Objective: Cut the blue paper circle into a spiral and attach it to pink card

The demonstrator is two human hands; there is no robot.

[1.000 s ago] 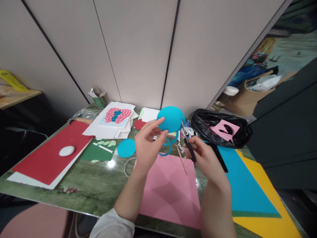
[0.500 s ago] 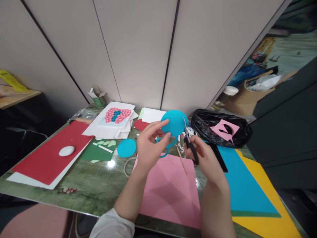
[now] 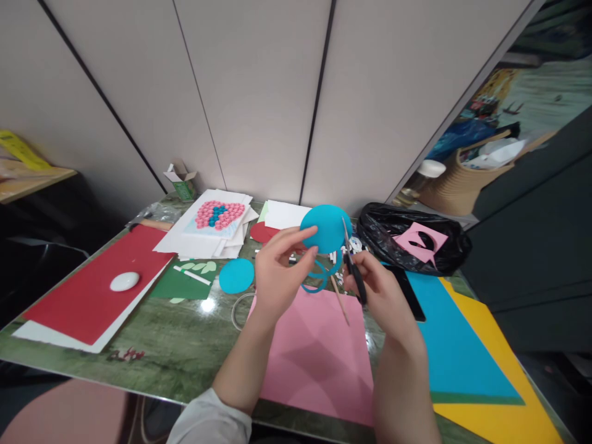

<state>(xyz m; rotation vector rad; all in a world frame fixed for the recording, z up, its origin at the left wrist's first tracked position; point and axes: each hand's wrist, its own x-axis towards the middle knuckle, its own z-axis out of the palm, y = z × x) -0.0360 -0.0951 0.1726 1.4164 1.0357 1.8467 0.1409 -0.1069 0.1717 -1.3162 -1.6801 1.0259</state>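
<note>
My left hand [image 3: 287, 268] pinches the left edge of a round piece of blue paper [image 3: 326, 228], held up above the table. In my right hand [image 3: 377, 283] is a pair of black-handled scissors [image 3: 354, 268], its blades upright at the paper's right edge. A thin curled blue paper strip [image 3: 316, 290] hangs below the round piece. Under my hands lies a pink sheet [image 3: 319, 357], with a slim wooden stick [image 3: 340, 300] across its far edge. Another blue paper circle [image 3: 237, 275] rests on the table left of my left hand.
At left are a red sheet [image 3: 97, 290] with a white oval object [image 3: 124, 282] and a green sheet [image 3: 178, 287]. White papers [image 3: 169, 240] carry a pink-and-blue dotted heart. A black plastic bag [image 3: 377, 228] with pink scrap, a dark phone-like slab [image 3: 409, 293] and blue and yellow sheets [image 3: 467, 345] are at right.
The curled strip below the blue paper has swung to the right. The scissors have shifted slightly, with their handles closer together. My left hand keeps nearly the same place.
</note>
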